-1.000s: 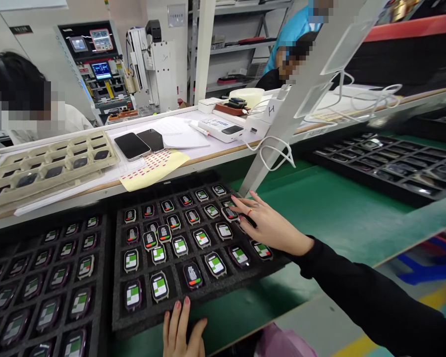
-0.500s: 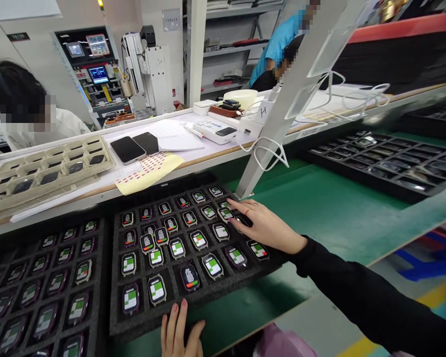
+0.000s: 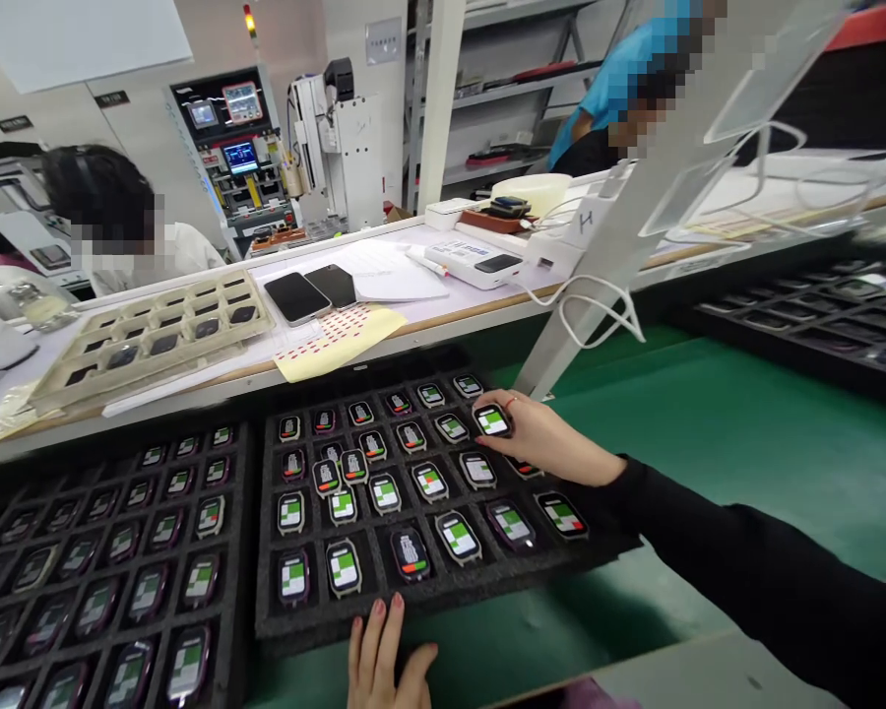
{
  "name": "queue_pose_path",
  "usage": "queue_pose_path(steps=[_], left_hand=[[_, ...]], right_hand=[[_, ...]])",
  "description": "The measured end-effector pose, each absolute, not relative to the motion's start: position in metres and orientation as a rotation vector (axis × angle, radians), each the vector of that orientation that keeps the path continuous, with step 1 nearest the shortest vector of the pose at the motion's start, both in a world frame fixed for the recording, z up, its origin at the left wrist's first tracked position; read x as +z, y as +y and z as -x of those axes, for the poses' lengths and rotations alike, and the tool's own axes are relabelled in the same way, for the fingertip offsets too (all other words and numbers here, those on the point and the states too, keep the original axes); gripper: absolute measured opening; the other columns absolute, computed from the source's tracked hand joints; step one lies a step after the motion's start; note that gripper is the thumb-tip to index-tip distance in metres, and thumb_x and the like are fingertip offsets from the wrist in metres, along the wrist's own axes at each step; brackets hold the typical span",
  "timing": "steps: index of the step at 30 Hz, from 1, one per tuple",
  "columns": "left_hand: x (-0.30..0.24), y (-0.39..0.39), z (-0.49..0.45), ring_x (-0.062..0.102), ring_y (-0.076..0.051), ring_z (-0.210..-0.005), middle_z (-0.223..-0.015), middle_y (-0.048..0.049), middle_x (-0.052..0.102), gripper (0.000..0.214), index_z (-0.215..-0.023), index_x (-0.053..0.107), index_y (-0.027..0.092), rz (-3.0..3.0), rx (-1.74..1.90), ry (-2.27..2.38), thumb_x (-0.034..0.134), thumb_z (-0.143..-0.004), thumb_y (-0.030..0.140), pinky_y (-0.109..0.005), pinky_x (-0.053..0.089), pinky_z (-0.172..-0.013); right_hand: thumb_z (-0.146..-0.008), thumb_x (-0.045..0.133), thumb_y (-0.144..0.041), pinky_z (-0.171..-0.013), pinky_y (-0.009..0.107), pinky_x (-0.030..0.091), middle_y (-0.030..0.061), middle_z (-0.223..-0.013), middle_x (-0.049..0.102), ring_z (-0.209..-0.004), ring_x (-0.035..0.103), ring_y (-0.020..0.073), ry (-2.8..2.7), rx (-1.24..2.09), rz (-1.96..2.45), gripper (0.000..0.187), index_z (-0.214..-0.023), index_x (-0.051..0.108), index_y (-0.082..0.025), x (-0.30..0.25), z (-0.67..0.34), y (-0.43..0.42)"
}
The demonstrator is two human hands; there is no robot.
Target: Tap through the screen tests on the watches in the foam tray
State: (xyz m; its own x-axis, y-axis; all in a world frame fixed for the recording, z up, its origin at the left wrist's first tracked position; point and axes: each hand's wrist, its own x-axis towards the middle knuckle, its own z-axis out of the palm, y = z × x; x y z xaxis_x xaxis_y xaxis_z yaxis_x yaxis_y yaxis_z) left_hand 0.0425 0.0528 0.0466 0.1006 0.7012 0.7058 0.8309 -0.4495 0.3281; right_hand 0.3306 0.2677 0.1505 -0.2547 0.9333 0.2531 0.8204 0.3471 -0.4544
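My right hand (image 3: 536,433) is closed on a smartwatch (image 3: 491,420) with a green and white pattern on its lit screen. It is over the right part of a black foam tray (image 3: 443,603). Several other watch bodies sit in the tray's pockets, some showing green and white blocks, others white text with an orange-red patch. Two watches, one of them a silver-edged watch (image 3: 353,467), lie on top of others at the tray's left side. My left hand (image 3: 388,655) rests at the tray's front edge with its fingers stretched out, holding nothing.
Another foam tray (image 3: 249,551) of watches stands at the left, and a dark tray (image 3: 812,325) lies far right on the green bench (image 3: 679,414). A slanted white post (image 3: 583,286) with a cable rises close behind my right hand. Phones (image 3: 295,297) and a beige tray (image 3: 155,340) occupy the shelf.
My right hand has lifted a watch at the tray's right side, its screen now facing me. The view has swung left, so the trays appear further right. My left hand stays at the front edge.
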Motion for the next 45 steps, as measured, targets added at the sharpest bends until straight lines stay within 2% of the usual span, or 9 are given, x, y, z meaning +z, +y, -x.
queue_pose_path(steps=[5, 9, 13, 17, 22, 27, 33, 38, 45], left_hand=[[0.042, 0.055, -0.038, 0.034, -0.012, -0.144, -0.120, -0.0032, 0.070, 0.039, -0.085, 0.074, 0.030, 2.199, -1.243, -1.496, 0.052, -0.077, -0.001, -0.031, 0.023, -0.123], [0.036, 0.058, -0.034, 0.036, -0.012, -0.143, -0.121, -0.0020, 0.070, 0.042, -0.086, 0.075, 0.030, 2.184, -1.220, -1.426, 0.052, -0.075, -0.002, -0.031, 0.025, -0.123], [0.035, 0.057, -0.034, 0.038, -0.013, -0.142, -0.116, -0.0037, 0.072, 0.043, -0.085, 0.075, 0.029, 2.178, -1.217, -1.414, 0.050, -0.074, -0.004, -0.031, 0.027, -0.122], [0.036, 0.055, -0.037, 0.040, -0.012, -0.141, -0.118, -0.0028, 0.071, 0.041, -0.083, 0.074, 0.029, 2.153, -1.253, -1.474, 0.049, -0.076, -0.002, -0.030, 0.028, -0.121], [0.038, 0.052, -0.038, 0.040, -0.013, -0.141, -0.126, 0.0004, 0.067, 0.034, -0.086, 0.073, 0.029, 2.185, -1.181, -1.534, 0.054, -0.080, 0.002, -0.030, 0.023, -0.123], [0.039, 0.052, -0.036, 0.036, -0.013, -0.143, -0.123, -0.0015, 0.069, 0.035, -0.088, 0.073, 0.029, 2.219, -1.155, -1.503, 0.054, -0.079, 0.002, -0.030, 0.023, -0.123], [0.036, 0.051, -0.036, 0.033, -0.012, -0.145, -0.121, -0.0023, 0.069, 0.034, -0.092, 0.073, 0.030, 2.234, -1.149, -1.530, 0.056, -0.079, 0.003, -0.031, 0.020, -0.124], [0.035, 0.050, -0.035, 0.033, -0.013, -0.145, -0.124, -0.0016, 0.068, 0.030, -0.094, 0.073, 0.030, 2.272, -1.116, -1.524, 0.058, -0.081, 0.008, -0.031, 0.018, -0.125], [0.038, 0.052, -0.034, 0.033, -0.013, -0.145, -0.123, -0.0010, 0.069, 0.035, -0.090, 0.073, 0.030, 2.250, -1.139, -1.492, 0.054, -0.078, 0.003, -0.031, 0.022, -0.123]], right_hand=[[-0.080, 0.077, -0.034, -0.060, 0.028, 0.047, -0.0031, -0.070, 0.060, -0.066, 0.062, 0.0218, -2.099, 0.425, 1.650, 0.043, -0.117, 0.061, -0.018, 0.162, -0.322, 0.320], [-0.085, 0.079, -0.032, -0.068, 0.029, 0.051, 0.0036, -0.085, 0.066, -0.077, 0.065, 0.0227, -2.102, 0.426, 1.704, 0.047, -0.123, 0.061, -0.012, 0.161, -0.306, 0.376], [-0.099, 0.068, -0.033, -0.084, 0.040, 0.055, 0.0089, -0.112, 0.063, -0.095, 0.064, 0.0239, -2.162, 0.458, 1.702, 0.029, -0.120, 0.061, -0.014, 0.156, -0.282, 0.412], [-0.103, 0.063, -0.037, -0.084, 0.040, 0.057, 0.0075, -0.108, 0.064, -0.092, 0.065, 0.0224, -2.233, 0.538, 1.709, 0.023, -0.111, 0.065, -0.015, 0.157, -0.267, 0.421], [-0.106, 0.058, -0.037, -0.085, 0.041, 0.056, 0.0074, -0.107, 0.066, -0.092, 0.066, 0.0227, -2.178, 0.455, 1.767, 0.025, -0.114, 0.064, -0.014, 0.165, -0.272, 0.408], [-0.109, 0.041, -0.031, -0.090, 0.047, 0.050, 0.0193, -0.099, 0.069, -0.099, 0.066, 0.0350, -2.142, 0.290, 1.728, 0.039, -0.098, 0.071, -0.008, 0.170, -0.279, 0.362], [-0.109, 0.029, -0.034, -0.095, 0.032, 0.052, 0.0088, -0.118, 0.069, -0.111, 0.064, 0.0277, -2.391, 0.452, 1.298, 0.049, -0.107, 0.074, -0.015, 0.167, -0.274, 0.285], [-0.107, 0.024, -0.025, -0.106, 0.048, 0.046, 0.0132, -0.125, 0.065, -0.124, 0.054, 0.0292, -2.529, 0.329, 0.949, 0.048, -0.131, 0.063, -0.011, 0.157, -0.270, 0.258], [-0.105, 0.025, -0.020, -0.112, 0.056, 0.038, 0.0134, -0.117, 0.068, -0.122, 0.056, 0.0283, -2.547, 0.200, 0.947, 0.047, -0.125, 0.066, -0.009, 0.157, -0.262, 0.275]])
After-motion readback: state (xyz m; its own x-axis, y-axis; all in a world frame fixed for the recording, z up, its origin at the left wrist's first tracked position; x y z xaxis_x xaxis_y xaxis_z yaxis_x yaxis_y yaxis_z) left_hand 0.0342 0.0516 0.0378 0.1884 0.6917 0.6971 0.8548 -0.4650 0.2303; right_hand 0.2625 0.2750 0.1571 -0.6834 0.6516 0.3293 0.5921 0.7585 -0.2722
